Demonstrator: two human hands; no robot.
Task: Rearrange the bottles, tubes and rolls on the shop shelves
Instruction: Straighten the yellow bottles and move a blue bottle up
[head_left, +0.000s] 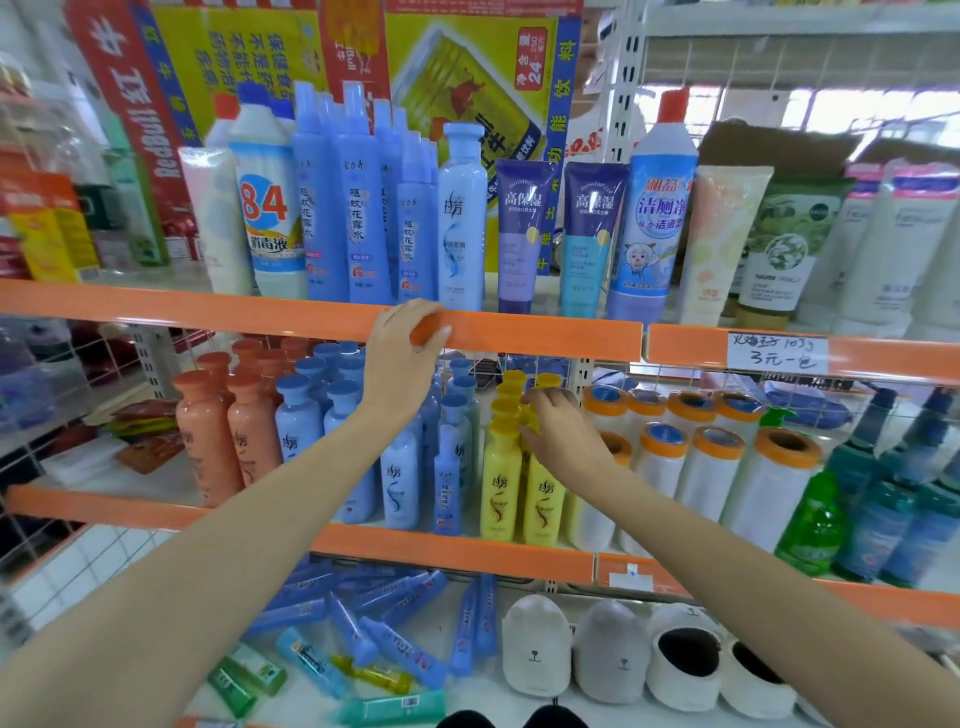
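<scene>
Your left hand (402, 353) is raised in front of the orange rail (519, 332) of the upper shelf, and its fingers are curled around an orange cap (427, 328); the bottle under this cap is hidden by your hand. Your right hand (558, 431) is lower than the rail, at the middle shelf, and its fingers pinch the cap of a yellow bottle (543, 499). This bottle stands upright, touching a second yellow bottle (501, 488). Left of the yellow ones, under the rail, stand blue bottles (400, 483) and then orange bottles (208, 441). Right of them stand white rolls (711, 467) with orange ends. Above the rail stand two purple tubes (519, 234).
</scene>
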